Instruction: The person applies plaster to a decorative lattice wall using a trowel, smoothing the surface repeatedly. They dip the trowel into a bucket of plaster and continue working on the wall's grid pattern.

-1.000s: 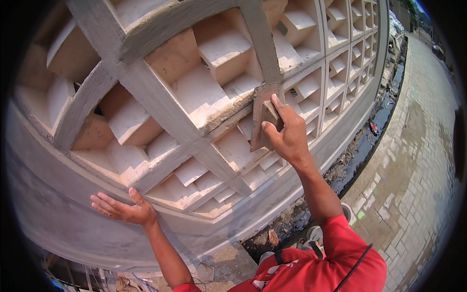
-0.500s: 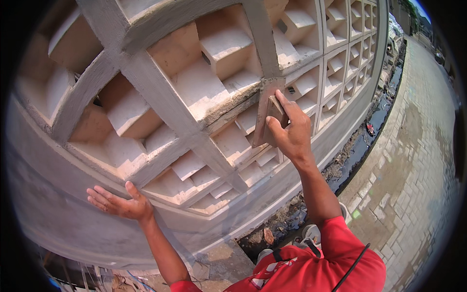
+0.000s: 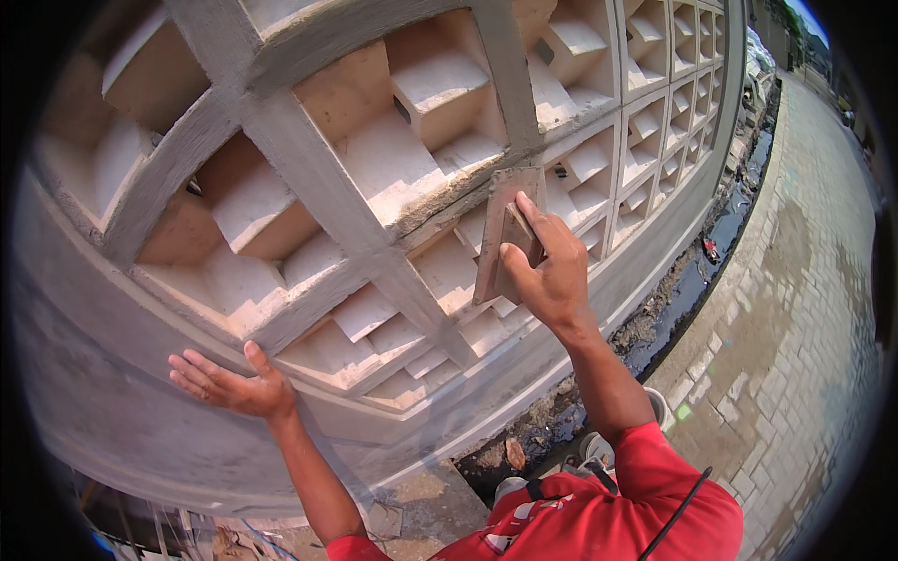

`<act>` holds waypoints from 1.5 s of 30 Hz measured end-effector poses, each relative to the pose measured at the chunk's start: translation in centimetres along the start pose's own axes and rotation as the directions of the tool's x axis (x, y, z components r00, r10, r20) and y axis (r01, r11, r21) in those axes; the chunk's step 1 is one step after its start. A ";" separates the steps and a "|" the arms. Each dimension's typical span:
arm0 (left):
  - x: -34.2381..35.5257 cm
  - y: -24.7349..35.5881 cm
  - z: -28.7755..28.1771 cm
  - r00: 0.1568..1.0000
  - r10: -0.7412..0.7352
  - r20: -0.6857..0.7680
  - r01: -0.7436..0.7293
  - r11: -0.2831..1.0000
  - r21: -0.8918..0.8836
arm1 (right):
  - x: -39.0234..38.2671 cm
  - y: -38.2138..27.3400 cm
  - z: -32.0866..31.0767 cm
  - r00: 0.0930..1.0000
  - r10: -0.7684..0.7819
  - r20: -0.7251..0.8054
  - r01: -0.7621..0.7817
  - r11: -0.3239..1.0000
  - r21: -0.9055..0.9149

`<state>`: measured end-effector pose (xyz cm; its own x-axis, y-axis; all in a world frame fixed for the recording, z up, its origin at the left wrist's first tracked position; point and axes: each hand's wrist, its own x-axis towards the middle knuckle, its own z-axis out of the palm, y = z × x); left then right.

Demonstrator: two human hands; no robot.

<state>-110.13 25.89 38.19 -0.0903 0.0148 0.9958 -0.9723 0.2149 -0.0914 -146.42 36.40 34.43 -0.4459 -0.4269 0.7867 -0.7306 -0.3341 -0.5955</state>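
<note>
My right hand grips the handle of a flat, mortar-stained float, its plate resting on or very near the grey framework just below a joint in the lattice block wall. Along the horizontal band left of the float, the plaster edge looks rough. My left hand is open, fingers apart and palm turned up, beside the lower left plastered ledge of the wall; whether it touches the surface I cannot tell. The wall holds pale, recessed blocks set in grey frames.
A narrow drain with dark water and debris runs along the wall's foot. Beyond it is a paved lane. A white bucket is partly hidden by my right arm. Pale piled material lies at the far end, and scraps lie at lower left.
The float and my right hand rose slightly along the grey rib, then came down and a little left. My left hand has shifted slightly left and up, still open.
</note>
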 end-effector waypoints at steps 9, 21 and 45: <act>-0.1 0.2 0.4 1.000 0.007 -0.015 -0.007 1.000 0.017 | -1.4 -2.9 3.8 0.996 -0.020 0.093 0.018 1.000 0.023; 0.0 0.4 0.3 1.000 0.008 -0.023 -0.008 1.000 0.010 | 4.0 2.0 1.0 0.987 0.108 -0.116 -0.101 0.992 0.069; 0.0 0.1 -0.3 1.000 -0.010 -0.027 0.009 0.999 -0.033 | 0.1 0.6 -6.3 0.887 0.077 0.456 -0.330 0.797 0.506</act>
<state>-110.12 26.17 38.19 -0.0749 0.0393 0.9964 -0.9654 0.2473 -0.0824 -150.16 41.45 35.17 -0.2157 -0.7875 0.5773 -0.1736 -0.5509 -0.8163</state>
